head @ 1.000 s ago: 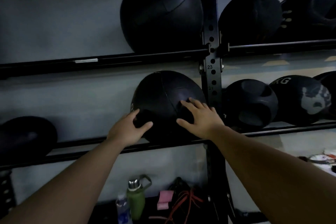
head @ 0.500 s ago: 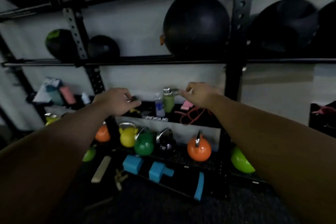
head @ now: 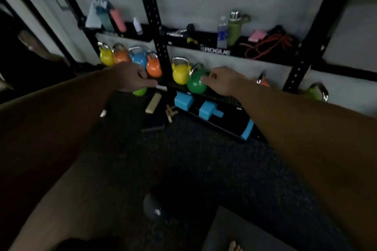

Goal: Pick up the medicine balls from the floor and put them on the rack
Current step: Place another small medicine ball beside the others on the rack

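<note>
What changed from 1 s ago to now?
Both hands let go of the medicine ball, left on the rack shelf and now out of view. The view dropped to the floor. Left hand and right hand hang empty in front of the kettlebells. Unchanged: both arms stay extended.

Coloured kettlebells (head: pixel 179 73) line the bottom shelf; above, a green bottle (head: pixel 234 28) and seemingly orange cord (head: pixel 267 46).

The single head view looks forward and steeply down, over both outstretched arms, at the dark floor (head: pixel 204 159) near and the rack (head: pixel 155 32) far.
</note>
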Demonstrator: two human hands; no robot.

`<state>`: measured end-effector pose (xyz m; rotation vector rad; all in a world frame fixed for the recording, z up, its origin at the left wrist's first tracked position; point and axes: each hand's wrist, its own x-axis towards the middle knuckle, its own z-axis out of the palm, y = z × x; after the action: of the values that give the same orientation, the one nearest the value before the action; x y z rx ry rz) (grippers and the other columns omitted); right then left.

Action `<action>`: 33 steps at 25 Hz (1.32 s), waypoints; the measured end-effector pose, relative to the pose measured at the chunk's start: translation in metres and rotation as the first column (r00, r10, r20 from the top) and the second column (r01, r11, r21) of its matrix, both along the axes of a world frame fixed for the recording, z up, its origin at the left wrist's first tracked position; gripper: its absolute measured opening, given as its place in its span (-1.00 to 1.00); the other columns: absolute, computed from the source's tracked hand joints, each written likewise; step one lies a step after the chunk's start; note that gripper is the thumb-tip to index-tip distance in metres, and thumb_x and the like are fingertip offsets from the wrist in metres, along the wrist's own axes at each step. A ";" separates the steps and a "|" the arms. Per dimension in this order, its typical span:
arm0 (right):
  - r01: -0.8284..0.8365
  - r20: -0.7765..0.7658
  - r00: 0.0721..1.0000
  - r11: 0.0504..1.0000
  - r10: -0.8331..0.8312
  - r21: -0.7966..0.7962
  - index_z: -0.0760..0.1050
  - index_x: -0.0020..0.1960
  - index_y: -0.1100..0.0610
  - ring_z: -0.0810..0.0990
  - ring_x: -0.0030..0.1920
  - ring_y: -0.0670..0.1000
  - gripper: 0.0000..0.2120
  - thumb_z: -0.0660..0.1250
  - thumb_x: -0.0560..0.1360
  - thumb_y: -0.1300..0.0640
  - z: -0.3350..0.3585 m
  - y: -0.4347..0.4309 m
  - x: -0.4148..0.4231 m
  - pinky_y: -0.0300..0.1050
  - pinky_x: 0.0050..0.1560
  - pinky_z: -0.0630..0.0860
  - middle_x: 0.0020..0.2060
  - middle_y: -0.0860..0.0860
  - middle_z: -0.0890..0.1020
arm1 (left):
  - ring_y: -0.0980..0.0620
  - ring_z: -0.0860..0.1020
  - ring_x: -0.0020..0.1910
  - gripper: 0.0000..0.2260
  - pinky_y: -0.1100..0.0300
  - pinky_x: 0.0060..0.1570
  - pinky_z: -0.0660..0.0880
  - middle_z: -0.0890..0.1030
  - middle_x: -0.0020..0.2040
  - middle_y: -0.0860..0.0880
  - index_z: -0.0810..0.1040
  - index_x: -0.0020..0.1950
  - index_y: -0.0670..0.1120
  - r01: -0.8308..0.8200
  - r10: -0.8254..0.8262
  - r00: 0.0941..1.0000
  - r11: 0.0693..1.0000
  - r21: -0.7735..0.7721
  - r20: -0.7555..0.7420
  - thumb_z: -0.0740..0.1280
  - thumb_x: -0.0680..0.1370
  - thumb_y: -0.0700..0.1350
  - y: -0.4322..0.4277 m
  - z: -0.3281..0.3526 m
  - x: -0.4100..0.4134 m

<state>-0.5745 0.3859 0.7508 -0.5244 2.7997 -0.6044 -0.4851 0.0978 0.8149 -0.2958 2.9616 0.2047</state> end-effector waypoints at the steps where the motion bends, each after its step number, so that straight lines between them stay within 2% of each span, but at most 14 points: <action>1: -0.013 0.031 0.999 1.000 0.013 0.011 0.51 0.36 0.09 0.55 0.30 0.22 -0.35 0.13 0.60 -0.42 -0.012 -0.018 0.017 0.03 0.19 0.46 0.36 0.16 0.57 | -0.20 0.64 0.29 -0.51 0.04 0.27 0.51 0.72 0.24 -0.17 0.73 0.18 -0.10 -0.002 0.002 1.000 1.000 0.021 0.004 0.46 0.58 0.31 -0.010 -0.011 0.018; 3: -0.009 0.076 0.997 0.999 0.006 0.038 0.52 0.31 0.05 0.57 0.26 0.20 -0.38 0.17 0.58 -0.43 -0.037 -0.054 0.058 0.02 0.14 0.47 0.32 0.13 0.58 | -0.21 0.63 0.33 -0.47 0.03 0.31 0.52 0.70 0.29 -0.17 0.71 0.21 -0.10 -0.015 0.013 0.999 0.999 0.037 0.039 0.44 0.58 0.34 -0.041 -0.034 0.058; 6: 0.024 0.122 0.992 0.997 -0.033 0.074 0.50 0.36 0.01 0.58 0.24 0.18 -0.39 0.20 0.56 -0.43 -0.082 -0.114 0.129 0.02 0.18 0.50 0.30 0.10 0.59 | -0.21 0.64 0.32 -0.50 0.00 0.29 0.57 0.71 0.32 -0.15 0.64 0.15 0.05 -0.082 0.075 0.991 0.995 0.061 0.113 0.41 0.52 0.45 -0.112 -0.073 0.128; 10: 0.049 0.300 0.951 0.994 -0.075 0.093 0.33 0.55 -0.02 0.57 0.29 0.20 -0.28 0.15 0.57 -0.46 -0.148 -0.181 0.220 0.17 0.25 0.53 0.42 0.10 0.52 | -0.17 0.61 0.40 -0.28 -0.05 0.35 0.56 0.67 0.40 -0.04 0.52 0.53 0.06 -0.139 0.116 0.974 0.984 0.112 0.194 0.38 0.52 0.48 -0.188 -0.127 0.218; 13: 0.092 0.299 0.946 0.989 -0.124 0.117 0.28 0.59 -0.06 0.55 0.33 0.24 -0.26 0.14 0.56 -0.47 -0.182 -0.207 0.260 0.23 0.26 0.54 0.46 0.12 0.48 | -0.14 0.60 0.44 -0.24 -0.05 0.36 0.55 0.64 0.46 -0.01 0.45 0.61 0.08 -0.152 0.113 0.963 0.977 0.146 0.244 0.35 0.54 0.48 -0.211 -0.164 0.251; 18: 0.085 0.299 0.945 0.982 -0.134 0.170 0.27 0.59 -0.08 0.47 0.42 0.24 -0.24 0.12 0.54 -0.48 -0.253 -0.229 0.262 0.25 0.35 0.45 0.49 0.10 0.44 | -0.13 0.60 0.44 -0.23 -0.07 0.36 0.55 0.60 0.52 -0.02 0.41 0.66 0.08 -0.146 0.067 0.932 0.969 0.200 0.355 0.34 0.56 0.47 -0.213 -0.241 0.236; 23: 0.046 0.356 0.927 0.978 -0.118 0.204 0.26 0.59 -0.09 0.44 0.43 0.24 -0.21 0.09 0.52 -0.52 -0.366 -0.252 0.225 0.27 0.36 0.43 0.49 0.09 0.43 | -0.13 0.61 0.41 -0.25 -0.09 0.34 0.58 0.60 0.51 -0.04 0.44 0.63 0.07 -0.213 0.100 0.915 0.942 0.259 0.390 0.36 0.55 0.46 -0.215 -0.364 0.183; 29: 0.114 0.479 0.852 0.969 -0.209 0.219 0.21 0.61 -0.11 0.40 0.46 0.24 -0.14 0.09 0.46 -0.58 -0.541 -0.277 0.201 0.29 0.36 0.42 0.51 0.08 0.40 | -0.15 0.62 0.41 -0.19 -0.02 0.30 0.58 0.61 0.51 -0.09 0.47 0.63 0.03 -0.344 0.159 0.861 0.882 0.322 0.484 0.37 0.52 0.48 -0.227 -0.563 0.139; 31: 0.124 0.524 0.820 0.965 -0.230 0.230 0.15 0.63 -0.14 0.37 0.49 0.25 -0.08 0.08 0.42 -0.62 -0.602 -0.290 0.198 0.32 0.36 0.41 0.55 0.07 0.35 | -0.16 0.61 0.43 -0.16 0.04 0.22 0.53 0.59 0.53 -0.11 0.45 0.65 0.01 -0.394 0.182 0.841 0.851 0.347 0.510 0.36 0.52 0.50 -0.233 -0.636 0.130; 33: 0.146 0.534 0.805 0.959 -0.258 0.243 0.10 0.65 -0.16 0.33 0.52 0.26 -0.03 0.07 0.39 -0.65 -0.666 -0.301 0.195 0.35 0.37 0.42 0.59 0.07 0.30 | -0.18 0.59 0.46 -0.11 0.05 0.24 0.52 0.55 0.57 -0.14 0.43 0.66 0.01 -0.455 0.226 0.819 0.815 0.358 0.527 0.33 0.50 0.54 -0.238 -0.710 0.121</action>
<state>-0.3799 0.0846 0.0845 0.0110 2.3145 -0.4299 -0.3646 -0.1403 0.1050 -0.7126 2.2606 0.7716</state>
